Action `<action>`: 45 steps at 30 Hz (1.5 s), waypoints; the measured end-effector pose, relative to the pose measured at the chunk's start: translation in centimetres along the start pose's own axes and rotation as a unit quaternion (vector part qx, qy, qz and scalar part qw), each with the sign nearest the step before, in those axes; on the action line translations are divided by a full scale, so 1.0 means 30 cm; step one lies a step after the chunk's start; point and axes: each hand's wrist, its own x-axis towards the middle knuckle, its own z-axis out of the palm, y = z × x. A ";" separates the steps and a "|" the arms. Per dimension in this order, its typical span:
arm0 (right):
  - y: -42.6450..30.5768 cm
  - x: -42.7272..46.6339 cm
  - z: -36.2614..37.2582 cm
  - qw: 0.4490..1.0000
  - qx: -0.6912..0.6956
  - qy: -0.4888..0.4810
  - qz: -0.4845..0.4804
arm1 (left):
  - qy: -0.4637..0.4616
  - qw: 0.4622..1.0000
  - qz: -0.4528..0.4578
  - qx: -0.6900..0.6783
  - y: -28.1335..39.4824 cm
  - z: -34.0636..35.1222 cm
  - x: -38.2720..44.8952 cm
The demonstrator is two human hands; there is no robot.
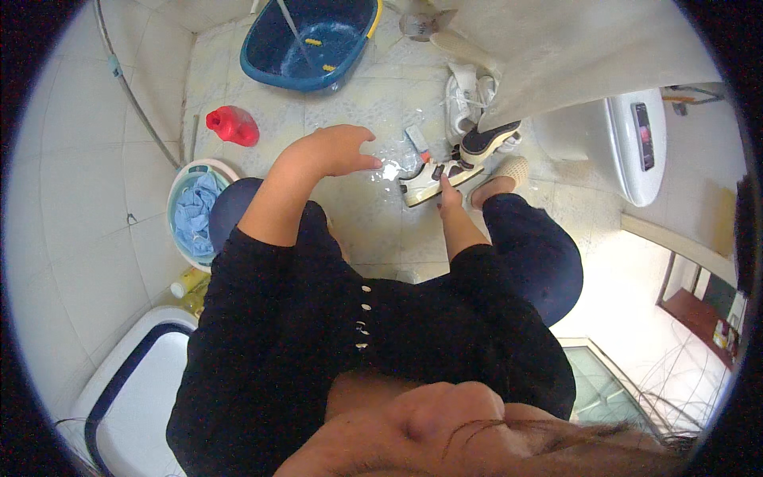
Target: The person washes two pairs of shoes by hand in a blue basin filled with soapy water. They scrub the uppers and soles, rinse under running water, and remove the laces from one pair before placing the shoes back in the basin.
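My right hand [450,195] grips a white shoe [422,183] with dark straps, low over the wet tiled floor. To the left, my left hand [340,149] is held in the air with its thumb and fingers apart and nothing in them. A small brush or block [416,141], pale with an orange-red end, lies just beyond the held shoe. Close to that shoe's far end is another shoe [486,141] with a dark inside. Behind it rest white lace-up sneakers [462,107], partly covered by a hanging curtain.
Water streams into a blue basin [280,80] at the top. A red plastic bottle [238,126] lies left of it. By the left wall are a tub of blue cloth [197,208], yellow bottles [192,285] and a white basin [143,411]. The curtain [572,53] hangs right.
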 end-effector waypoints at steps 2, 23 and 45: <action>0.025 0.048 0.026 0.998 0.025 -0.054 0.026 | -0.016 1.000 -0.005 -0.020 -0.007 0.014 0.017; -0.320 -0.681 0.105 0.974 -0.075 -0.173 -0.128 | -0.083 0.806 -0.045 -0.585 -0.008 0.534 0.307; -0.884 -0.903 0.066 0.900 0.061 -0.427 0.068 | -0.076 0.446 0.033 -0.891 0.185 0.160 0.215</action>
